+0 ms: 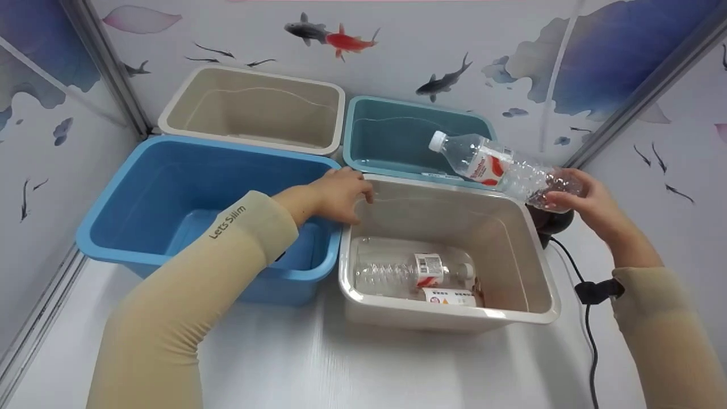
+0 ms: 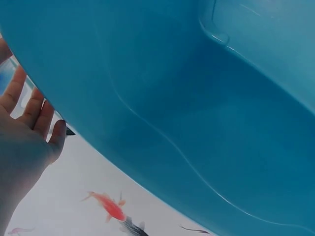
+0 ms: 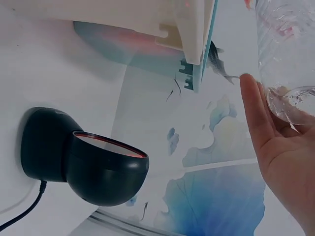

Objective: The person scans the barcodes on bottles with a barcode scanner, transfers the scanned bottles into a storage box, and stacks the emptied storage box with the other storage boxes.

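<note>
In the head view my right hand (image 1: 593, 207) grips a clear plastic bottle (image 1: 514, 173) by its base. The bottle has a white cap and a red-and-white label; it slants with the cap up to the left, over the front beige bin's back right corner. The right wrist view shows its ribbed lower part (image 3: 283, 54) against my fingers. My left hand (image 1: 341, 196) is at the rim between the blue bin (image 1: 153, 182) and the front beige bin (image 1: 500, 238), fingers loosely bent and holding nothing. Inside that beige bin lie a clear bottle (image 1: 392, 275) and a white-labelled item (image 1: 448, 296), partly hidden by the front wall.
Behind stand another beige bin (image 1: 272, 108) and a teal bin (image 1: 392, 139), close against the front ones. A rounded black device (image 3: 106, 172) with a cable (image 1: 590, 341) sits right of the bins. Printed fish panels and metal posts (image 1: 642, 91) enclose the table.
</note>
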Motion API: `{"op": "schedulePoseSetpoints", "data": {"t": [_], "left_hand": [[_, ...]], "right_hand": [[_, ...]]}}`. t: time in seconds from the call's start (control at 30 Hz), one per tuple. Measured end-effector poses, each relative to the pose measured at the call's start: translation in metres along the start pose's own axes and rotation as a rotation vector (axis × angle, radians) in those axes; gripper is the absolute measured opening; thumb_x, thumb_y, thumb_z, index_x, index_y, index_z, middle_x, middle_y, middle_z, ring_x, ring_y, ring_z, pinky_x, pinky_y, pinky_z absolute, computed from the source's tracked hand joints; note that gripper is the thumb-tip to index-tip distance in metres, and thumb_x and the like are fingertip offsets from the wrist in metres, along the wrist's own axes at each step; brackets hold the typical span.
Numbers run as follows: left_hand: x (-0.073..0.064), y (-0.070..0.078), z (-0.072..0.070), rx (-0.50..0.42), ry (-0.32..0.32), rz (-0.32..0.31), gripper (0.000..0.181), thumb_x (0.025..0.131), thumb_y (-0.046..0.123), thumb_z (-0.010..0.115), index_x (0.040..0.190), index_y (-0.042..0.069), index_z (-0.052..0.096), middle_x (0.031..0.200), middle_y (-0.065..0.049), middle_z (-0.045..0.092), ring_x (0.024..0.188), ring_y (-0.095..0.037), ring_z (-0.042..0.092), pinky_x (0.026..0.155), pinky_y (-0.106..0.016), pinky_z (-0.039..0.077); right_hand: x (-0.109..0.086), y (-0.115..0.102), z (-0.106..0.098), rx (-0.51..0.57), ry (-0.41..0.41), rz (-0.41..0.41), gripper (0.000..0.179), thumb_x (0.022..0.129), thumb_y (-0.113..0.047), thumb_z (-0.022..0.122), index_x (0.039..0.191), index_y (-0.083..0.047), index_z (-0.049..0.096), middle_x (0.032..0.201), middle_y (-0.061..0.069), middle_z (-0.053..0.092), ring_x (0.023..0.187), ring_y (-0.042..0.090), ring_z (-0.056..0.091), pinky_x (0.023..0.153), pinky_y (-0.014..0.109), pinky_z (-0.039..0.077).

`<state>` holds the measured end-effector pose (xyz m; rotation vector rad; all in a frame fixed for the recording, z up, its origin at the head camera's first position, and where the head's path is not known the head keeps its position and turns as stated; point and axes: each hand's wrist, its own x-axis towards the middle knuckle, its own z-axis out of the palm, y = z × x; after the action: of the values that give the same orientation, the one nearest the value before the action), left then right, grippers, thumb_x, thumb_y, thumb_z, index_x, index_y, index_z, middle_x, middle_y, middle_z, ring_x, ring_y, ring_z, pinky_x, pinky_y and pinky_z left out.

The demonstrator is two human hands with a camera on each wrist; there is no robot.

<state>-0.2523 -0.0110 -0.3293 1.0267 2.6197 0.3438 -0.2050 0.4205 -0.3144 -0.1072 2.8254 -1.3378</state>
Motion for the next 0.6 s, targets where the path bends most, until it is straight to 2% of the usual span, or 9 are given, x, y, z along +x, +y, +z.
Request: {"op": "schedulePoseSetpoints", "data": {"t": [0.03,0.13,0.2,0.27,0.33,0.43,0.6], "left_hand": [[0.0,0.0,0.0,-0.001,0.0,0.002,0.044,0.079,0.023,0.067,0.121,0.013,0.059,0.127,-0.011,0.052,0.12,-0.027,0.04,0.104,-0.045,0.03],[0.0,0.0,0.0,0.002,-0.002,0.002,0.046,0.079,0.024,0.068,0.122,0.013,0.059,0.128,-0.011,0.051,0.121,-0.027,0.039,0.105,-0.044,0.03],[0.0,0.0,0.0,-0.003,-0.004,0.001,0.047,0.079,0.025,0.068,0.123,0.013,0.058,0.129,-0.011,0.05,0.122,-0.027,0.039,0.105,-0.044,0.029],[0.0,0.0,0.0,-0.006,-0.005,0.0,0.048,0.079,0.025,0.068,0.124,0.013,0.057,0.13,-0.01,0.05,0.123,-0.027,0.039,0.107,-0.045,0.029],[0.0,0.0,-0.001,-0.009,-0.005,0.0,0.049,0.079,0.026,0.068,0.125,0.013,0.057,0.13,-0.01,0.05,0.123,-0.027,0.038,0.108,-0.045,0.028],[-0.001,-0.001,-0.001,-0.005,0.0,0.003,0.05,0.079,0.026,0.068,0.125,0.013,0.057,0.131,-0.01,0.05,0.124,-0.027,0.038,0.108,-0.045,0.027],[0.0,-0.001,0.0,-0.011,0.001,0.006,0.05,0.078,0.025,0.069,0.125,0.014,0.057,0.132,-0.009,0.049,0.124,-0.027,0.038,0.109,-0.045,0.027]], "right_hand": [[-0.001,0.002,-0.001,0.011,0.006,0.012,0.041,0.092,-0.017,0.055,0.13,-0.009,0.042,0.101,-0.02,0.052,0.094,-0.006,0.05,0.099,0.02,0.038],[-0.003,0.008,-0.003,0.037,0.028,0.052,0.044,0.094,-0.023,0.052,0.133,-0.006,0.04,0.102,-0.023,0.051,0.097,-0.008,0.048,0.1,0.021,0.037],[-0.005,0.012,-0.003,0.083,0.042,0.071,0.039,0.095,-0.025,0.051,0.13,-0.01,0.042,0.102,-0.024,0.052,0.096,-0.009,0.048,0.098,0.019,0.038],[-0.006,0.015,-0.003,0.184,0.064,0.082,0.028,0.095,-0.022,0.052,0.121,-0.015,0.046,0.098,-0.022,0.055,0.092,-0.007,0.053,0.081,0.008,0.042],[-0.007,0.018,-0.003,0.311,0.075,0.106,0.02,0.094,-0.022,0.053,0.113,-0.017,0.048,0.093,-0.018,0.058,0.086,-0.006,0.056,0.076,0.008,0.045],[-0.01,0.022,-0.003,0.497,0.07,0.181,0.02,0.094,-0.025,0.054,0.107,-0.012,0.046,0.088,-0.012,0.06,0.08,-0.001,0.06,0.073,0.011,0.049],[-0.016,0.034,-0.005,0.716,0.015,0.299,0.03,0.095,-0.032,0.051,0.112,-0.012,0.039,0.091,-0.007,0.062,0.082,0.007,0.066,0.075,0.02,0.054]]}}
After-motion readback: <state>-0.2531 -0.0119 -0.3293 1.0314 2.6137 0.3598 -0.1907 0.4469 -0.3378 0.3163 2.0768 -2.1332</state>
